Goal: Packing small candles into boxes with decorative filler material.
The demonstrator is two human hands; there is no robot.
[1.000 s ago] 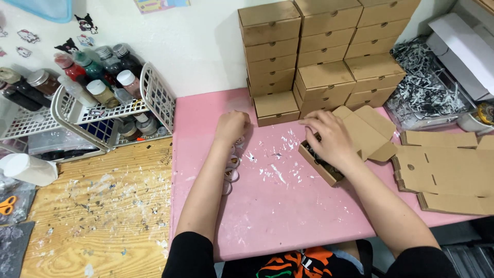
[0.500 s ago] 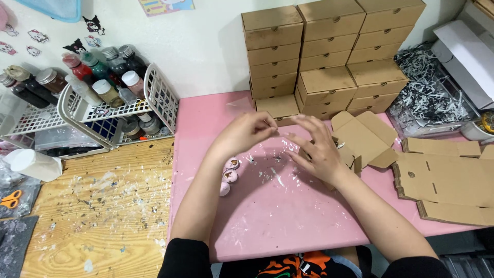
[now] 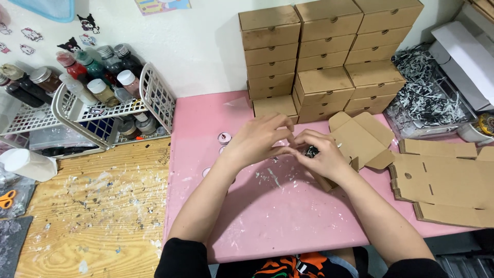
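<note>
A small open cardboard box (image 3: 343,146) lies on the pink bench (image 3: 267,216), its lid flaps folded back to the right and dark shredded filling just visible inside at its left end. The right hand (image 3: 321,153) covers the box's near end, fingers curled over the opening. The left hand (image 3: 260,139) meets it from the left, fingertips bent in and touching the right hand's; whether anything is pinched between them cannot be told. Just left of the left wrist a few small round pink pieces (image 3: 224,138) lie on the bench. Behind the hands, closed cardboard boxes (image 3: 321,56) are stacked against the wall. Flat unfolded box blanks (image 3: 447,180) lie to the right, a tray of black-and-white paper shreds (image 3: 429,92) beyond them, and a white wire rack of bottles (image 3: 98,98) stands to the left
</note>
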